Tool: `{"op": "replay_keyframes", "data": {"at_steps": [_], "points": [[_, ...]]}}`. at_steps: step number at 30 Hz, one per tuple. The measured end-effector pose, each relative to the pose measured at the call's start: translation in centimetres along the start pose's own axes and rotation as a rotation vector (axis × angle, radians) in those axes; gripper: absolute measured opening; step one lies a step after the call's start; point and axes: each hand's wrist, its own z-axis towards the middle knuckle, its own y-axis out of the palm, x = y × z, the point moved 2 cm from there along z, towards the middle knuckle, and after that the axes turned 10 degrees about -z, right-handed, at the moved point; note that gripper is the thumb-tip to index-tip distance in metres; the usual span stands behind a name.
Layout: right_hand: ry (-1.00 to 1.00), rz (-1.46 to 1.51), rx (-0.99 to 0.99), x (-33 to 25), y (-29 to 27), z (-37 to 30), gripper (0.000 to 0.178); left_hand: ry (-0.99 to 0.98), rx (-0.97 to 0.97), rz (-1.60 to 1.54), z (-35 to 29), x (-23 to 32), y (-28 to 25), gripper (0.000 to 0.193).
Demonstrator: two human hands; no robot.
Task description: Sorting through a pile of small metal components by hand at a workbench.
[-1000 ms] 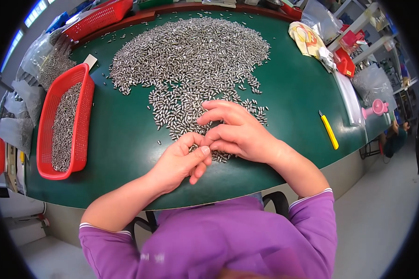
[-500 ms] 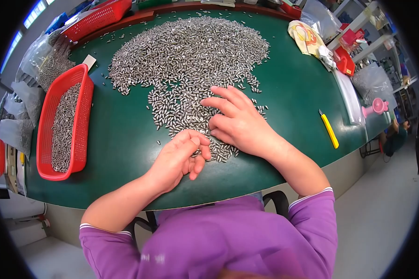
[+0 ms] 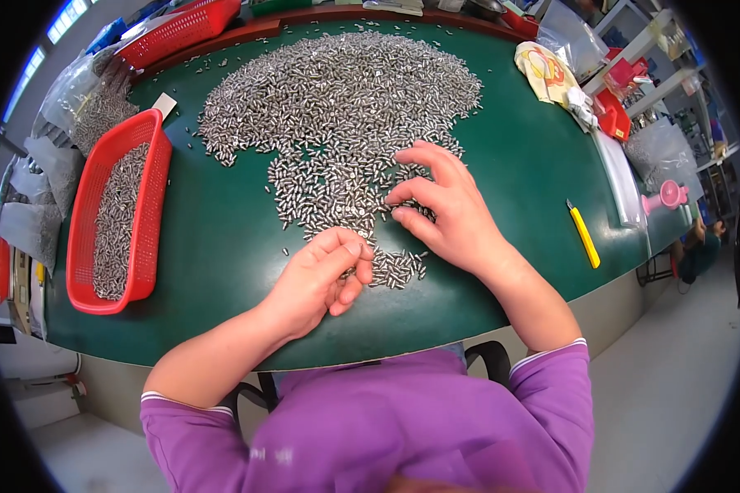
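A large heap of small silvery metal pins (image 3: 345, 82), bullet-like in shape, covers the far middle of the green table, with a narrower spread of them running toward me. At the near end of that spread is my left hand (image 3: 325, 271), thumb and forefinger pressed together and the other fingers curled. Whatever is in that pinch is too small to make out. My right hand (image 3: 452, 212) hovers at the right edge of the spread, fingers apart and slightly bent, with nothing visible in it. A small patch of pins (image 3: 399, 269) lies between and below the two hands.
On the left stands a red perforated basket (image 3: 163, 164) partly filled with similar pins, beside several clear plastic bags (image 3: 29, 226). A yellow utility knife (image 3: 585, 237) lies at right, near a pink fan-like object (image 3: 671, 194). A patterned cloth (image 3: 544, 74) rests at the far right.
My right hand has drawn back to the right, away from my left hand, and its fingers have spread. The left hand keeps its pinch in nearly the same place.
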Motion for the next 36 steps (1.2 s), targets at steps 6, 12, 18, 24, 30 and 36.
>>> {"op": "replay_keyframes", "data": {"at_steps": [6,12,18,24,30,36], "points": [[0.013,-0.114,-0.049,0.4,1.1,-0.5,0.015,-0.004,0.01,-0.035,-0.1,0.0,0.0,0.023],[-0.079,-0.19,-0.03,-0.5,1.3,-0.5,0.011,0.005,-0.006,-0.034,0.0,-0.1,0.1,0.023],[-0.081,-0.102,-0.058,-1.3,0.8,-0.4,0.011,-0.015,-0.049,-0.066,0.1,-0.3,-0.4,0.02],[-0.132,-0.115,-0.087,-0.9,1.8,-0.2,0.013,-0.02,-0.034,-0.061,0.1,-0.2,-0.2,0.017],[-0.25,0.195,0.003,-2.2,0.6,0.0,0.019,-0.016,0.013,0.041,-0.1,-0.3,0.2,0.015],[-0.043,0.017,0.051,-0.8,0.5,0.0,0.014,-0.01,0.005,0.009,0.0,-0.1,0.2,0.013]]}}
